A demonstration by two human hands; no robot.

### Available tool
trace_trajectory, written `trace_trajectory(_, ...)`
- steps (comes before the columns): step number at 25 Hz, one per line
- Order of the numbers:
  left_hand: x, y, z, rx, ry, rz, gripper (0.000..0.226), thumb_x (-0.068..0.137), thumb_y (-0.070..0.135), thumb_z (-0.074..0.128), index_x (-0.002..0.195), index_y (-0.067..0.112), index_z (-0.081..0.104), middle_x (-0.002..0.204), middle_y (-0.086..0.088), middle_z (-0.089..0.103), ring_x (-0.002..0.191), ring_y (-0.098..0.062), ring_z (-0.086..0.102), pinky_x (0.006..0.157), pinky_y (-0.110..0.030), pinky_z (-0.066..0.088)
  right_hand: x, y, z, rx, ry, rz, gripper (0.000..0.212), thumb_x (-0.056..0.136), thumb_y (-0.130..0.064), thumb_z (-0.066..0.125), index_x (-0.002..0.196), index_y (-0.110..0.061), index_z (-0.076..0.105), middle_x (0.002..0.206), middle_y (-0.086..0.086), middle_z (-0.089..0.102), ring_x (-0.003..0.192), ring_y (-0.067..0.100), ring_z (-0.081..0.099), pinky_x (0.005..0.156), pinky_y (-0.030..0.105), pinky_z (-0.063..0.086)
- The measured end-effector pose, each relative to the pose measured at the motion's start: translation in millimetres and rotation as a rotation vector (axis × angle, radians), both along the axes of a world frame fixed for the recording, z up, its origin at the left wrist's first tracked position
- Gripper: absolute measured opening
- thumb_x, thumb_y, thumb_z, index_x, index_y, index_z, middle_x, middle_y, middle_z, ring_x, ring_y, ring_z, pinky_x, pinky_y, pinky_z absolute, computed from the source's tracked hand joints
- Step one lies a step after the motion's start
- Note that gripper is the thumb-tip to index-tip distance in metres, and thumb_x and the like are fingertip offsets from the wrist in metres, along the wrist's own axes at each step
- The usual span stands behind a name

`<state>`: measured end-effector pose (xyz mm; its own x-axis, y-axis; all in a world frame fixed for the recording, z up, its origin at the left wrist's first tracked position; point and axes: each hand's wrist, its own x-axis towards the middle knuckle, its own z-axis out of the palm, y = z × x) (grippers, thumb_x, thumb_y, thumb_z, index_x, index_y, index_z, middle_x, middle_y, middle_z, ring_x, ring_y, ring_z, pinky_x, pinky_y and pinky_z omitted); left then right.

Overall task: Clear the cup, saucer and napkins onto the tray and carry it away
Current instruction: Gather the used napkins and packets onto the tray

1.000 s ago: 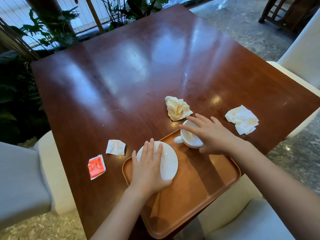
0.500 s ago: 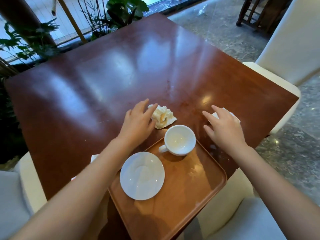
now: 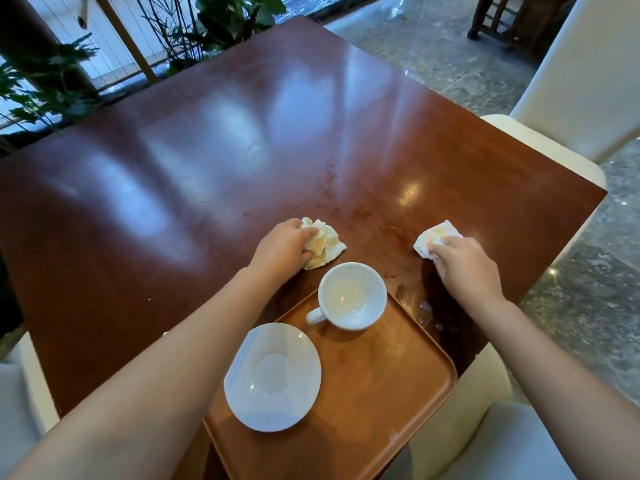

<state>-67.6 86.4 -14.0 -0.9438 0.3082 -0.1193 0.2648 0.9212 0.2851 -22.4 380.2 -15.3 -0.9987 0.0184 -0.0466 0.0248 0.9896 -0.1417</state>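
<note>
The cup [image 3: 352,295] stands upright at the far corner of the tray [image 3: 374,382] by the counter's [image 3: 207,174] near edge, the saucer [image 3: 272,376] beside it on the tray's left. Just beyond the cup, our left hand [image 3: 282,249] closes on a crumpled napkin [image 3: 323,242] on the counter. Toward the right edge, our right hand [image 3: 464,268] pinches a second napkin [image 3: 434,239].

Far half of table [image 3: 242,140] bare, open to reach. Near edge crowded: tray [image 3: 391,386], cup [image 3: 351,296], saucer [image 3: 273,375].
</note>
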Motion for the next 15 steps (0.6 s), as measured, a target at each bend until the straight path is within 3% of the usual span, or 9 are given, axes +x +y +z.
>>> trace_trajectory(4, 1.8, 1.0, -4.7, 0.068, 0.019, 0.028, 0.038, 0.083, 0.015, 0.063, 0.121, 0.011, 0.061, 0.114, -0.016, 0.058, 0.099, -0.033, 0.055, 0.082, -0.042, 0.050, -0.8, 3.5, -1.5, -0.111, 0.088, 0.040, 0.015, 0.087, -0.005, 0.057, 0.092, -0.003, 0.072, 0.095, 0.012, 0.069, 0.089, 0.033, 0.053, 0.060, 0.039, 0.052)
trace_trajectory(8, 20.4, -2.9, 17.4, 0.305, 0.056, 0.230, 0.042, 0.080, 0.014, 0.069, 0.121, 0.009, 0.060, 0.119, -0.014, 0.059, 0.107, -0.029, 0.054, 0.088, -0.034, 0.043, 18.6, 0.6, 13.6, -0.259, 0.234, 0.031, 0.015, 0.081, 0.000, 0.066, 0.093, -0.003, 0.073, 0.091, 0.013, 0.071, 0.086, 0.036, 0.059, 0.066, 0.038, 0.051)
trace_trajectory(13, 121.9, 5.1, 53.5, 0.574, 0.264, 0.338, 0.040, 0.071, 0.003, 0.075, 0.110, 0.010, 0.066, 0.111, -0.003, 0.062, 0.100, -0.013, 0.055, 0.086, -0.007, 0.037, 94.1, -16.4, 34.0, -0.311, 0.280, 0.202, 0.024, 0.067, 0.002, 0.078, 0.090, -0.007, 0.074, 0.087, 0.011, 0.070, 0.084, 0.033, 0.063, 0.064, 0.039, 0.057)
trace_trajectory(15, 164.5, 15.7, 58.3, 0.692, 0.258, 0.445, 0.044, 0.070, 0.002, 0.077, 0.109, 0.018, 0.065, 0.110, 0.008, 0.059, 0.101, -0.002, 0.053, 0.088, -0.011, 0.042, 119.1, -23.7, 34.0, -0.331, 0.237, 0.258, 0.026, 0.065, 0.004, 0.080, 0.088, -0.007, 0.074, 0.087, 0.011, 0.070, 0.083, 0.033, 0.064, 0.059, 0.041, 0.058)
